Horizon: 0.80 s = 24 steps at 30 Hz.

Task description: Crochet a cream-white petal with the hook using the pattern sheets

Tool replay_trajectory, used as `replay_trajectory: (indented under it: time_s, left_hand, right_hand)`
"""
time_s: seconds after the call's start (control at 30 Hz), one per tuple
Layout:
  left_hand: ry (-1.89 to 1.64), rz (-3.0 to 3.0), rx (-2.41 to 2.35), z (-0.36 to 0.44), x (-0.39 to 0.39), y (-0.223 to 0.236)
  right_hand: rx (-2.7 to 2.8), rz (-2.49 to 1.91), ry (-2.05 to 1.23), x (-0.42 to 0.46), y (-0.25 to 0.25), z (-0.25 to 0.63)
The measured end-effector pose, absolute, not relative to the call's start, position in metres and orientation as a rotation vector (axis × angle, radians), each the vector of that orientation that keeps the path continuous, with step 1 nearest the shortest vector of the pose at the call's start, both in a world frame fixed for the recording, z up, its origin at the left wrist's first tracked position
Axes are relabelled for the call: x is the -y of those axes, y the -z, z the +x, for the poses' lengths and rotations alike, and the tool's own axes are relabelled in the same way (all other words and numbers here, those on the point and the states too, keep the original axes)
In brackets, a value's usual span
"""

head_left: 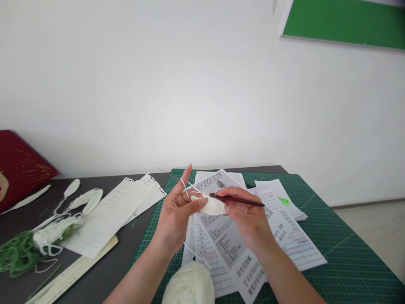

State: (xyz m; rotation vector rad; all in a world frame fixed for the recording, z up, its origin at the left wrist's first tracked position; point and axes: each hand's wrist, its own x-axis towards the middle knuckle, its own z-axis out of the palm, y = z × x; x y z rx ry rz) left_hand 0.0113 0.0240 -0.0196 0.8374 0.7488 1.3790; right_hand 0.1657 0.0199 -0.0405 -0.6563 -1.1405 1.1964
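Note:
Between my hands is a small white crochet piece (214,206), held above the printed papers. My left hand (175,215) pinches its left end between thumb and fingers, with the index finger raised and white yarn (186,188) looped around it. In my right hand (249,219) is a dark red crochet hook (242,200), its tip at the top edge of the piece; the fingers also touch the piece's right end. A strand runs down from my left hand to a cream-white yarn ball (190,285) at the near edge.
A green cutting mat (316,215) carries printed sheets (243,261) and a bright green clip-like item (284,201). To the left lie handwritten notes (107,215), white crocheted pieces (91,200), green yarn (20,253) and a dark red folder-like object (25,169). A white wall stands behind.

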Motion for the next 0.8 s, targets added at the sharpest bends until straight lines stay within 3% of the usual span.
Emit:
replay_trajectory:
  time_s: [0.8]
  left_hand:
    - [-1.380,0.841,-0.721,0.0120,-0.0234,0.0180]
  right_hand:
    - [1.171,-0.621,-1.179,-0.0199,0.0391,0.1645]
